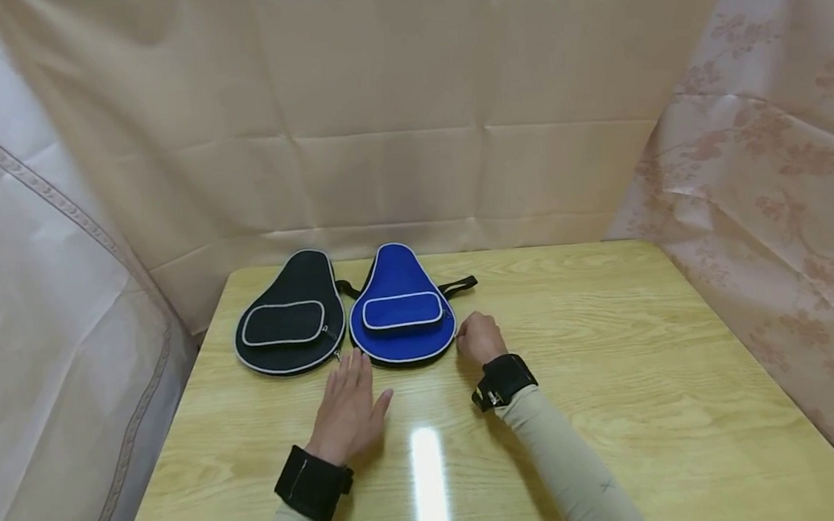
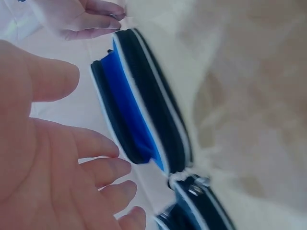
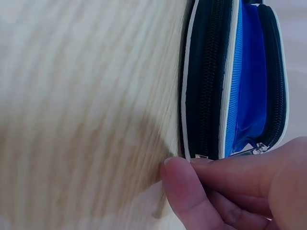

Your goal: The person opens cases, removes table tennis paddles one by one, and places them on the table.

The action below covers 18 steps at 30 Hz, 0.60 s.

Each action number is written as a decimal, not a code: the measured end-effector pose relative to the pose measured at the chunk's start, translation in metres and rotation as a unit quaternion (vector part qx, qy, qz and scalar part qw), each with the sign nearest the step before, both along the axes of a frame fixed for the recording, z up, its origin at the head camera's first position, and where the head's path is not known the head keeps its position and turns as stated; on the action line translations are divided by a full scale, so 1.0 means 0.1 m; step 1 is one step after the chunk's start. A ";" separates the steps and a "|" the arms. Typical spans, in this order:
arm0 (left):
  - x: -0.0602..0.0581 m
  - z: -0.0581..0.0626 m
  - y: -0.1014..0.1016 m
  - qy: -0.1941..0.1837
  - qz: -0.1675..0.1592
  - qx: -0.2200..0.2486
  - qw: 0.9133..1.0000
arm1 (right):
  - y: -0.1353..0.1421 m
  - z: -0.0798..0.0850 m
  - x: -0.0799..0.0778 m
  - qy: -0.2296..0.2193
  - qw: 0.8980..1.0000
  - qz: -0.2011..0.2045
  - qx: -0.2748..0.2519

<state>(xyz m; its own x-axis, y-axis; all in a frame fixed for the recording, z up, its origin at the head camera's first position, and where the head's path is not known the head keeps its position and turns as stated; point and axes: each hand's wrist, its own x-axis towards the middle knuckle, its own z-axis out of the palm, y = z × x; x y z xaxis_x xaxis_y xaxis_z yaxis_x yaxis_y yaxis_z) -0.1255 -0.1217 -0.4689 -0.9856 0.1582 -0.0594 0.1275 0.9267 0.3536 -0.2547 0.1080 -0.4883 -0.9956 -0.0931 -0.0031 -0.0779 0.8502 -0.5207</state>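
Note:
A blue table tennis paddle case (image 1: 402, 311) with white piping and a front pocket lies flat, narrow end away from me. At its lower right edge is my right hand (image 1: 480, 338), thumb and index finger pinching the zipper pull beside the metal slider (image 3: 200, 156); the fingertips largely hide the pull. The case's black side zipper (image 3: 207, 86) runs along its edge, closed where it shows. My left hand (image 1: 348, 415) is spread with straight fingers, its fingertips right at the case's lower left edge. A matching black paddle case (image 1: 287, 326) lies close on the left.
Both cases lie on a wood-grain table (image 1: 616, 408) near its far edge. A black strap (image 1: 458, 287) sticks out right of the blue case, another strap (image 1: 349, 288) between the cases. Beige cloth (image 1: 378, 118) hangs behind; patterned cloth (image 1: 782, 186) borders the right side.

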 end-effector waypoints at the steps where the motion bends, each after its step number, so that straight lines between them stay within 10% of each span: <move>1: -0.03 0.02 0.03 0.005 -0.008 -0.003 1.000 | 0.02 0.00 0.02 0.001 1.000 0.001 0.000; 18: -0.45 0.34 0.66 0.045 -0.129 -0.044 0.990 | 0.63 0.01 0.19 0.013 1.000 -0.014 0.009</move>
<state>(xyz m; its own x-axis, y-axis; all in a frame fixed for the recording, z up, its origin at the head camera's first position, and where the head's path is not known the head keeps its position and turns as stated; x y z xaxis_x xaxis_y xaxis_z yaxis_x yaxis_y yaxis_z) -0.1708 -0.0562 -0.4351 -0.9152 0.4030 0.0014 0.3905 0.8859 0.2504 -0.2358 0.1709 -0.4869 -0.9977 -0.0648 0.0216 -0.0668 0.8611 -0.5040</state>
